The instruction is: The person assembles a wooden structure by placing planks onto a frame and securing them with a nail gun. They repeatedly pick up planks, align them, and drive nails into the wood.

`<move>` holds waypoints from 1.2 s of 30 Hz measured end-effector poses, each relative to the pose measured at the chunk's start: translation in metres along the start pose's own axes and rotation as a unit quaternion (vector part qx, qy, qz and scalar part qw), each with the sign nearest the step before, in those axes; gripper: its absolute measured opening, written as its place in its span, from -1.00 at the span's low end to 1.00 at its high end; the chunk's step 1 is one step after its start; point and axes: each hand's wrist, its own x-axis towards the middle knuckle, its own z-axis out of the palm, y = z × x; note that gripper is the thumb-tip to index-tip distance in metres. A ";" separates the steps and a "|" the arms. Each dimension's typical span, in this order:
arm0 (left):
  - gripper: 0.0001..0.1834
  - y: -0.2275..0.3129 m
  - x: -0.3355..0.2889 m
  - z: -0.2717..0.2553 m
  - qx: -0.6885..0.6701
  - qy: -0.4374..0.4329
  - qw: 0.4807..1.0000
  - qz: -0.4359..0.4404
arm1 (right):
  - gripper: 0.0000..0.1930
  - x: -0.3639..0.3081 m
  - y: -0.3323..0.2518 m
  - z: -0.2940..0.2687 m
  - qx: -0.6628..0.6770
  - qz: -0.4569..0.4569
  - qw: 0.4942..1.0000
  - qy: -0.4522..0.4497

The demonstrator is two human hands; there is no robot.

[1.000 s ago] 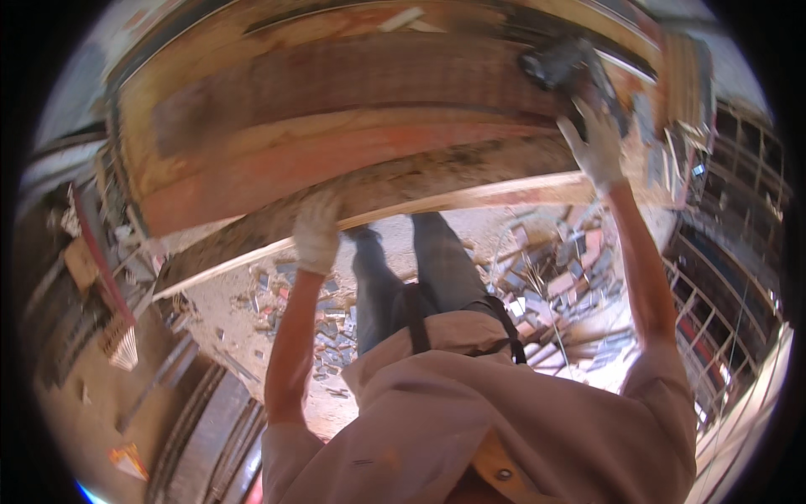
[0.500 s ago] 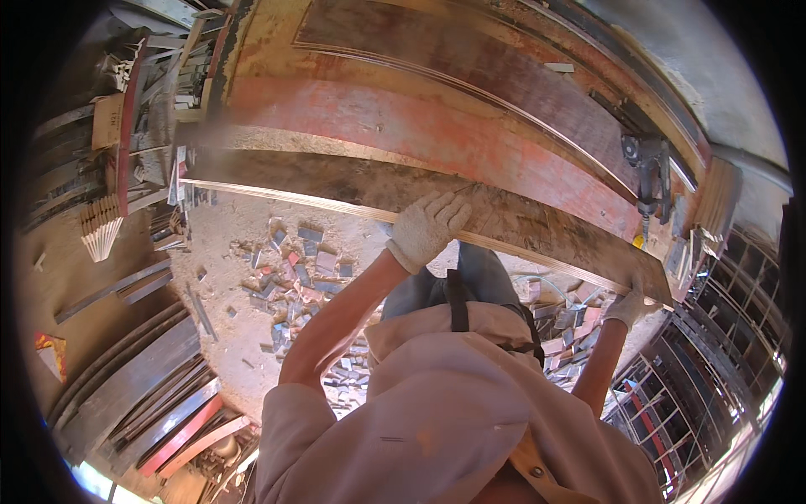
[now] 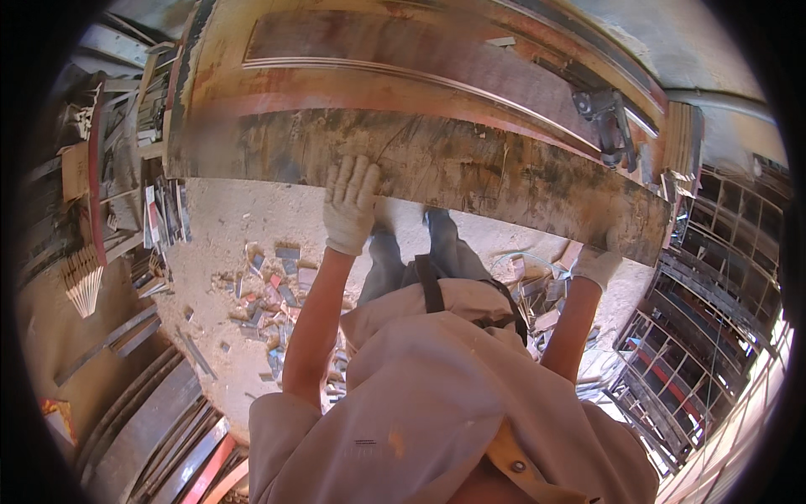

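Note:
A long plywood plank (image 3: 437, 168) with a stained, dark brown face spans the view in front of me, its broad face toward me. My gloved left hand (image 3: 351, 206) lies against its near edge, left of the middle, with the fingers stretched flat on the face. Close to the plank's right end, my gloved right hand (image 3: 596, 265) grips the near edge; its fingers are partly hidden and blurred.
Behind the plank is a workbench (image 3: 214, 80) bearing a long brown board (image 3: 336, 42) and a dark power tool (image 3: 606, 122). Wood offcuts (image 3: 285, 290) litter the floor by my feet. Stacked boards (image 3: 151, 412) stand at left, metal racks (image 3: 697, 361) at right.
The plank has turned so more of its broad face shows, and it now covers the reddish board behind it. My left hand has shifted left along it. The whole view has shifted too.

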 end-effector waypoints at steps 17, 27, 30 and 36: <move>-0.41 0.008 -0.033 -0.013 0.055 -0.024 0.989 -0.134 | -0.69 0.029 0.004 -0.021 0.032 0.053 0.992 -0.114; -0.38 0.069 -0.009 -0.007 -0.028 -0.053 0.996 -0.072 | -0.66 0.037 0.005 -0.013 0.011 0.042 0.997 -0.071; -0.45 0.051 -0.009 -0.017 -0.007 -0.081 0.996 -0.039 | -0.63 0.027 0.010 -0.010 0.023 0.067 0.994 -0.079; -0.53 0.046 -0.001 -0.011 -0.033 -0.055 0.998 -0.003 | -0.70 0.028 0.018 -0.028 -0.002 0.061 0.992 -0.112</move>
